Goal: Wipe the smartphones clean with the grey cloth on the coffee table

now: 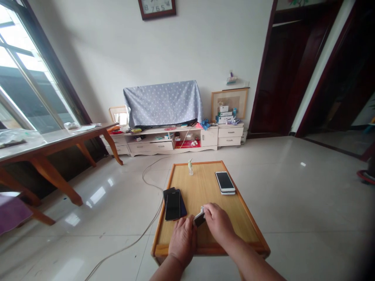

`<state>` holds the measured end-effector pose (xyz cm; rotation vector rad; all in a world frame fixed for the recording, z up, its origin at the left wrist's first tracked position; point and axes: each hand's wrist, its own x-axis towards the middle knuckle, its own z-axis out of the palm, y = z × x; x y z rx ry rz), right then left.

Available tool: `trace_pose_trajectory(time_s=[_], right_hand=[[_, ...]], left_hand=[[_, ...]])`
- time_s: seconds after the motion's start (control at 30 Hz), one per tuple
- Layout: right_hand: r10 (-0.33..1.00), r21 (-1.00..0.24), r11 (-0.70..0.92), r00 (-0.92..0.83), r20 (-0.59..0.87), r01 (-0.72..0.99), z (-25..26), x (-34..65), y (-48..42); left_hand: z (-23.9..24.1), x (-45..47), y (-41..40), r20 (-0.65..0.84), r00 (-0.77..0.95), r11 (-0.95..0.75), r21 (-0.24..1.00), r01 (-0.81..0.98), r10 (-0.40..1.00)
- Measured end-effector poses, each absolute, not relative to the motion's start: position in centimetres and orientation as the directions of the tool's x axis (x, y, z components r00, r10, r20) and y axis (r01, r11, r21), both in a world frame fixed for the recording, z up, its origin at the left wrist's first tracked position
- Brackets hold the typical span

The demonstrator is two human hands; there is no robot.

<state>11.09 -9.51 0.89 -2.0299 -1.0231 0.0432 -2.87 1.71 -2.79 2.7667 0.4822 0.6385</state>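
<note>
A dark phone [199, 220] is held tilted above the near part of the low wooden table [202, 187]. My left hand [182, 239] is closed around its left end. My right hand [219, 222] is closed at its other end, pinching a small white piece [202, 210], like a tissue or cloth, against it. Left of my hands, a black phone [172, 205] lies face up on other dark phones. On the right side of the table, a white phone [225, 181] rests on another light one. A small clear pump bottle [190, 168] stands near the far edge.
A pale cable [137, 238] runs over the tiled floor left of the table. Further left stands a larger wooden table [58, 142] beside the window. Along the wall, a low white cabinet [209, 138] carries a cloth-covered object [164, 103] and several boxes [225, 115].
</note>
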Motion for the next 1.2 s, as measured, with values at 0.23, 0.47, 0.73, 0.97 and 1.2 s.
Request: trace_pose_trajectory(time_s=[0.23,0.47,0.73,0.97,1.2], right_hand=[[0.683,-0.717,-0.288,0.661,0.311,0.635,0.5,10.9,-9.0],[0.68,-0.705,-0.275,0.65,0.338,0.654,-0.1,11.1,-9.1],[0.647,-0.665,-0.369,0.693,0.318,0.65,0.2,12.2,-9.3],[0.751,-0.674,-0.244,0.576,0.324,0.697,0.2,11.4,-9.5],[0.527,-0.765,-0.34,0.785,0.327,0.547,-0.9,16.5,-10.5]], left_hand=[[-2.6,-3.0,1.8,0.363,0.844,-0.899,0.342,0.273,0.394],[-2.5,-2.9,1.7,0.391,0.837,-0.908,0.328,0.261,0.382],[-2.5,-2.9,1.8,0.375,0.844,-0.903,0.344,0.258,0.384],[-2.6,-2.9,1.7,0.386,0.834,-0.905,0.322,0.278,0.393],[-2.6,-2.9,1.6,0.411,0.818,-0.903,0.323,0.282,0.403]])
